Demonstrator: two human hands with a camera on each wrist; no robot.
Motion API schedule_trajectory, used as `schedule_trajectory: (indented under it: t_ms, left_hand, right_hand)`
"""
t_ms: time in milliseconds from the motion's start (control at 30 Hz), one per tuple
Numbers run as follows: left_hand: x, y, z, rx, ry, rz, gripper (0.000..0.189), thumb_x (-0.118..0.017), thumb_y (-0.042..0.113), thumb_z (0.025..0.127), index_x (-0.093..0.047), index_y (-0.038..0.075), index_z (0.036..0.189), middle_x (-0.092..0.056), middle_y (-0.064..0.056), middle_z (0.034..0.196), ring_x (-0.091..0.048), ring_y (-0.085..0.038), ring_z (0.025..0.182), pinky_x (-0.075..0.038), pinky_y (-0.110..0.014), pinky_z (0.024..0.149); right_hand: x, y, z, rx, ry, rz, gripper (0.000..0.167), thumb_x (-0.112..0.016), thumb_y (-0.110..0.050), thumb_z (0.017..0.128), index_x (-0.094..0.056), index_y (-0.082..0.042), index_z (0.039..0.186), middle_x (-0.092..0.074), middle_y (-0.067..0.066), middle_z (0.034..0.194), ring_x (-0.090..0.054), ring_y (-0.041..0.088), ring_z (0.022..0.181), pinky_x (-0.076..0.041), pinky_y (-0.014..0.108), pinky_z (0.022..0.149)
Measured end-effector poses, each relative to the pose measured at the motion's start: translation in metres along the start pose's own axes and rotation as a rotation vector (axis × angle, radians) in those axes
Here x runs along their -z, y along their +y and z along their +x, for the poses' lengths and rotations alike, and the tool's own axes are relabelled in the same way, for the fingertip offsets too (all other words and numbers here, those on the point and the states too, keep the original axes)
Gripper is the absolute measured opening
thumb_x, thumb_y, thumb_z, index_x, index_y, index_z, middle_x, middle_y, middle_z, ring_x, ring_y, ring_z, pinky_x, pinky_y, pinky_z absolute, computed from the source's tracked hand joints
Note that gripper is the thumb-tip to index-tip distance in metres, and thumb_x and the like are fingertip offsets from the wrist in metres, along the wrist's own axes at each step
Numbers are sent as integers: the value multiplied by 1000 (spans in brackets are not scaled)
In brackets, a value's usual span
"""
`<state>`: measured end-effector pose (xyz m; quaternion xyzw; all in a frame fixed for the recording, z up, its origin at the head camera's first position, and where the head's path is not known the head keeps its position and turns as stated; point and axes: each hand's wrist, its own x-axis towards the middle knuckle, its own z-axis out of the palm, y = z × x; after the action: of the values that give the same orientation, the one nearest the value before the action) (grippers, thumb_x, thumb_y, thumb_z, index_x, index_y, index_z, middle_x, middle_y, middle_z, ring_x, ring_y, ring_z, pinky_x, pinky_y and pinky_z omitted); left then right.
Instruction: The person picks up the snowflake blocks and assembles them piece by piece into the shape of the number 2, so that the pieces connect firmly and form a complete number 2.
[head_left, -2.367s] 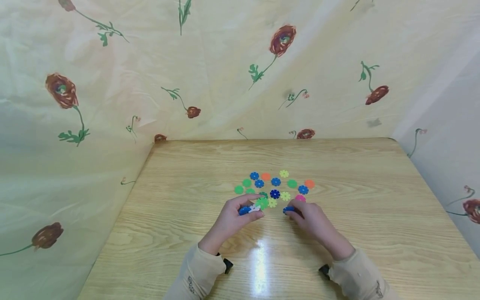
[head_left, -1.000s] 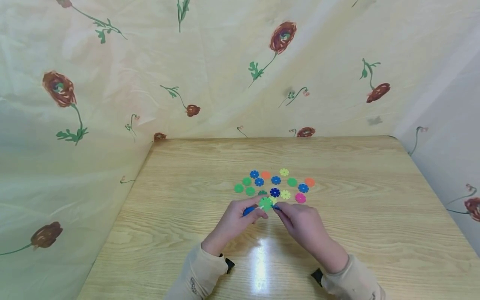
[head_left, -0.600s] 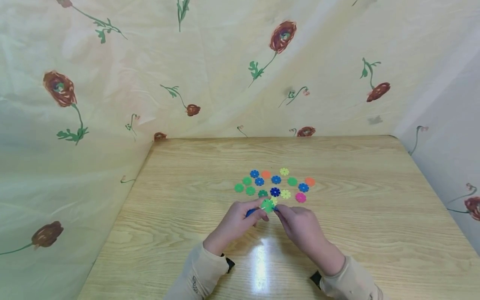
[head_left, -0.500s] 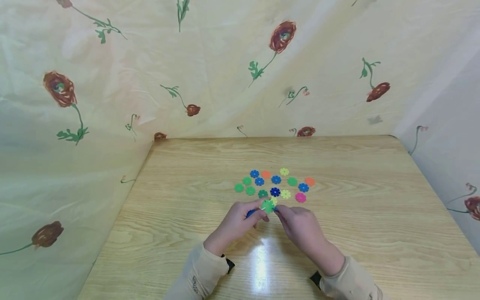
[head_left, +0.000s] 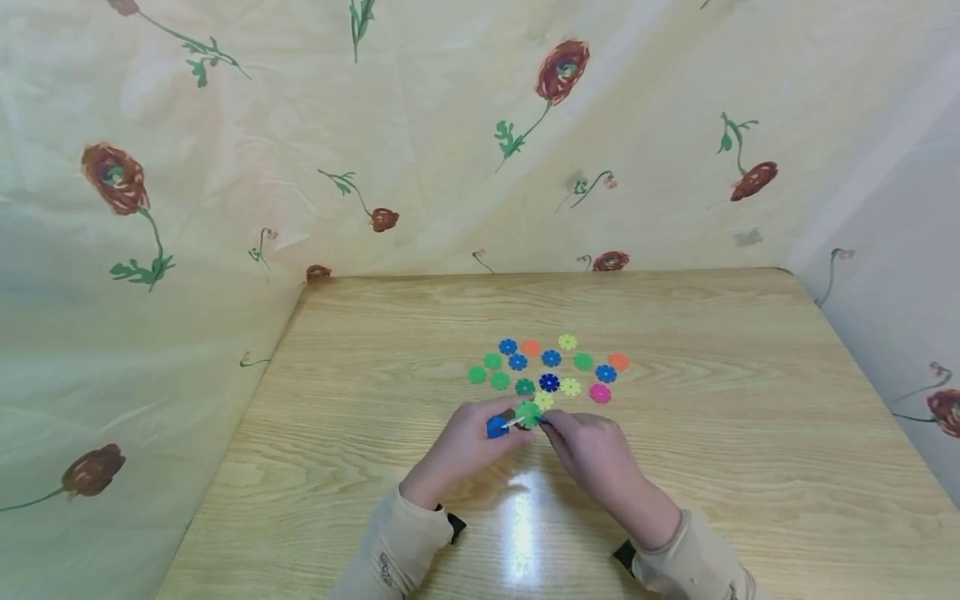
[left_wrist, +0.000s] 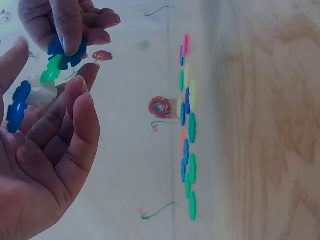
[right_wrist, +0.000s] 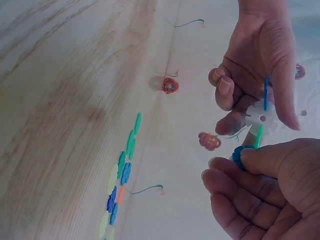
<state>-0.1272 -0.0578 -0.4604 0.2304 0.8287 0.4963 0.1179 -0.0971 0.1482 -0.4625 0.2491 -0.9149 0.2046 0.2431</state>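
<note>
My left hand point(head_left: 491, 425) holds a small chain of joined flower-shaped discs just above the table: a blue disc point(head_left: 497, 427), a white disc point(left_wrist: 42, 95) and a green disc point(head_left: 528, 413). Thumb and fingers of my right hand point(head_left: 553, 425) pinch another blue disc point(left_wrist: 65, 50) and hold it against the green disc's edge. The right wrist view shows that blue disc point(right_wrist: 239, 156) under the right fingertips, touching the green disc point(right_wrist: 258, 136) below the white disc point(right_wrist: 261, 118). Both hands meet over the near middle of the wooden table point(head_left: 375, 433).
Several loose flower discs point(head_left: 550, 367) in blue, green, yellow, orange and pink lie flat in rows just beyond the hands. A flowered cloth point(head_left: 450, 150) hangs behind and at both sides of the table. The table's left edge point(head_left: 247, 417) is close to the cloth.
My right hand lifted a blue disc from the table on the right and brought it left to the green disc in my left hand. The chain turned slightly in my left hand.
</note>
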Motion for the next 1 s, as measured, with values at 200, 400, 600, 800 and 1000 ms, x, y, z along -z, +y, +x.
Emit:
schedule_trajectory:
  t_ms: [200,400,600,800,1000]
  left_hand:
    - [1,5,3,-27,-30,46,56,-79,29,93,-61,19,145,-66,-3,141,-64,-20,117,-53,-37,103]
    - [-4,4,5,-33,-11,-1,37,-73,23,98,-69,14,133,-72,-2,131,-59,-11,93,-50,-24,81]
    - [-5,-3,3,26,46,-68,30,-72,25,99,-72,18,128,-72,3,129,-57,-7,91,-49,-22,77]
    - [1,-6,2,30,70,-112,27,-70,22,100,-73,14,125,-74,-3,116,-50,-8,73,-45,-20,63]
    - [3,-6,1,59,69,-145,23,-69,20,101,-72,11,122,-74,-7,111,-50,-9,73,-44,-20,63]
  right_hand:
    - [1,1,1,-13,-18,31,11,-82,-4,85,-73,-8,88,-69,-2,66,-53,3,53,-49,19,53]
    - [1,0,1,-22,-52,70,10,-82,-6,85,-74,-9,92,-72,-2,71,-57,4,57,-52,20,57]
    - [6,9,4,-102,-130,98,10,-80,-11,89,-76,-9,98,-76,0,79,-63,7,64,-52,21,59]
    - [8,40,5,-292,-207,141,12,-76,-13,93,-78,-5,102,-76,5,84,-64,11,70,-55,28,63]
    - [0,80,5,-438,-317,81,12,-71,-12,96,-76,-3,102,-76,11,90,-67,20,74,-56,40,68]
